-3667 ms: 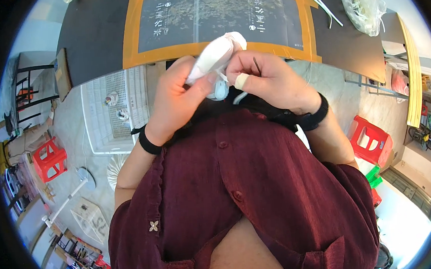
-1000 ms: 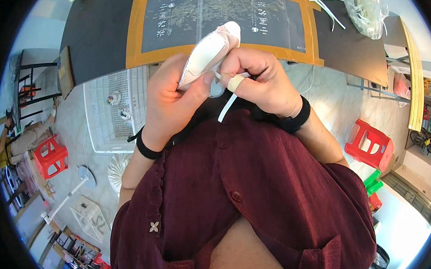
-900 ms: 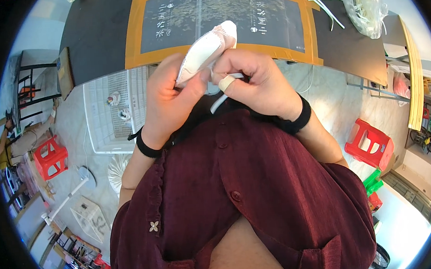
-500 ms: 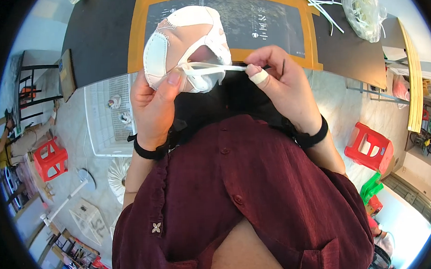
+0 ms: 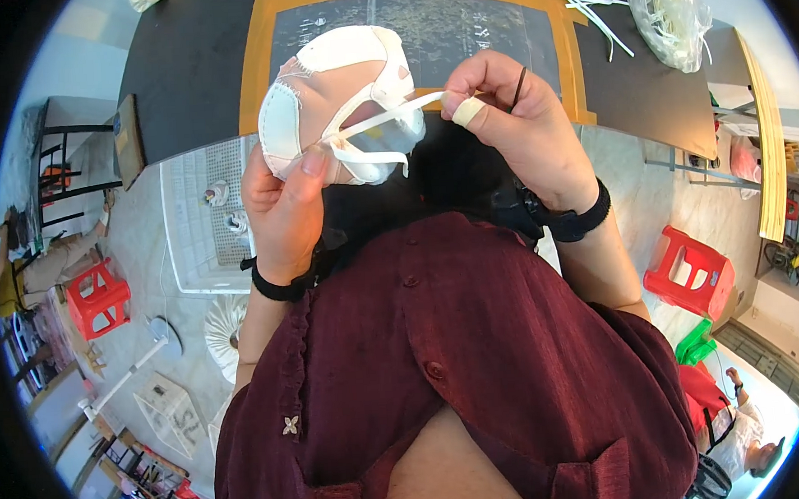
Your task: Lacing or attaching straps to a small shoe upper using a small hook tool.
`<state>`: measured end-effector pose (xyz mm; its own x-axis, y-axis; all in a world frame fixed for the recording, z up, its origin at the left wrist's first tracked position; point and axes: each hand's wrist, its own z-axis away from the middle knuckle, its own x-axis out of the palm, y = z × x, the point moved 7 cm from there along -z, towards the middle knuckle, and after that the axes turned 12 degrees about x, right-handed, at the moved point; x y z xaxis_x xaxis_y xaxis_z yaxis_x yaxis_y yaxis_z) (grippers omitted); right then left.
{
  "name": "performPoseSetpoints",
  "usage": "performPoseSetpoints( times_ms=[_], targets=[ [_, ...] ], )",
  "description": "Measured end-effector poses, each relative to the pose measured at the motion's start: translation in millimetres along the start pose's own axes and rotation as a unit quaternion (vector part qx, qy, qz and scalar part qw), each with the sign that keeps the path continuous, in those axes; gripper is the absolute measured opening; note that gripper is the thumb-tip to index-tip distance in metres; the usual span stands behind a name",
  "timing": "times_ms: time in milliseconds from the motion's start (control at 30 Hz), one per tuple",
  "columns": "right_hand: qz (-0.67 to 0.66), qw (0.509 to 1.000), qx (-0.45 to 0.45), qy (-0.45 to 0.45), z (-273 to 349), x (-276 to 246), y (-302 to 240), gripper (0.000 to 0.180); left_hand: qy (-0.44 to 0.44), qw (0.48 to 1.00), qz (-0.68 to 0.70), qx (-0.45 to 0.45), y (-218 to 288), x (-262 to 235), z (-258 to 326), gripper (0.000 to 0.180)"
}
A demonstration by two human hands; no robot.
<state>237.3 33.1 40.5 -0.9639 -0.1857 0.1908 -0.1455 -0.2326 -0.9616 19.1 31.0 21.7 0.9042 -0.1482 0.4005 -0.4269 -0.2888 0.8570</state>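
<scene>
My left hand grips the near left edge of a white and pink shoe upper, thumb on top and fingers underneath. The upper has white stitched panels and frayed threads on its far left side. From its opening a narrow white strap runs slantwise to my right hand, which pinches the far end between thumb and forefinger. Tape wraps the right thumb, and a thin dark line shows by the fingers; I cannot make out what it is. Another white strap end sticks out loose below.
A dark table carries a board edged with orange tape. White strips and a clear plastic bag lie at the far right. A white crate stands left on the floor; red stools flank me. Another person is at lower right.
My right hand has moved up and slightly left, tilting the pinched strap upward. The other strap end now lies apart below it. The upper has shifted slightly left and nearer.
</scene>
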Motion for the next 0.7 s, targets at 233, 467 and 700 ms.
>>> performPoseSetpoints(
  times_ms=[233, 467, 700],
  targets=[
    [0.019, 0.999, 0.013, 0.022, -5, 1, 13, 0.003, -0.035, 0.999, -0.019, 0.027, 5, -3, 3, 0.032],
    [0.022, 1.0, 0.018, 0.009, -6, 2, 11, 0.003, -0.025, 0.999, -0.015, 0.025, 3, -7, 4, 0.032],
    [0.002, 0.999, 0.048, 0.001, -11, 2, 23, 0.006, -0.004, 1.0, -0.014, 0.005, -3, -14, 7, 0.034]
  ],
)
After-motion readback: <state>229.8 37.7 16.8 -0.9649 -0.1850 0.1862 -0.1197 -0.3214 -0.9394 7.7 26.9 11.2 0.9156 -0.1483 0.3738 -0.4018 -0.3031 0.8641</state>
